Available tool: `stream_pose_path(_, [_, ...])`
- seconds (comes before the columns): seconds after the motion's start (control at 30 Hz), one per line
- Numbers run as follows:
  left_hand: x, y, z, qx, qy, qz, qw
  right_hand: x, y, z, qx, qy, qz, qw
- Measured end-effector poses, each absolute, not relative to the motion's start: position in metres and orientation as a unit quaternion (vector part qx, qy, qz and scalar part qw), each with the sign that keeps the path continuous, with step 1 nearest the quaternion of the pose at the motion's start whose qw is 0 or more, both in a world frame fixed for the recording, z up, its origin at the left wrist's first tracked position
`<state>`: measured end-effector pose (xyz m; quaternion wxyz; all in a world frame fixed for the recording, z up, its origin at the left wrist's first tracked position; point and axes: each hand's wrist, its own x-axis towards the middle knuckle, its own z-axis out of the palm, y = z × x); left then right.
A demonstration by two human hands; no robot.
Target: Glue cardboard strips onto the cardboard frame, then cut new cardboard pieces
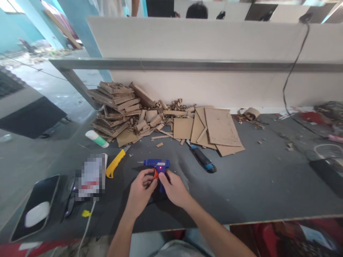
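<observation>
A blue glue gun (pixel 156 163) with an orange trigger and a small red light lies between my hands, its nozzle pointing left. My right hand (pixel 175 187) is closed round the handle from the right. My left hand (pixel 142 189) has its fingers curled at the orange trigger, touching the gun from the left. A yellow cutter (pixel 115 164) rests to the left of the gun, and a black and blue cutter (pixel 203 159) lies to its right.
Stacked corrugated cardboard (pixel 115 107), scraps and flat cardboard sheets (pixel 222 126) line the back of the dark table (pixel 249 185). At the left are a glue stick (pixel 97 138), a phone (pixel 40 192) with a white case (pixel 36 214), and a blurred-out box with a white cable.
</observation>
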<state>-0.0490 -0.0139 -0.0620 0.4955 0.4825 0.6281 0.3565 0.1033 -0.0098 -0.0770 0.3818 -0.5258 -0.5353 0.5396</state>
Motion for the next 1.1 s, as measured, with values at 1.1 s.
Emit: stream_pose_path(1.1, [-0.086,-0.022,-0.094,0.653,0.688,0.288,-0.131,0.204,0.153,-0.066,-0.598,-0.795,0.045,0.092])
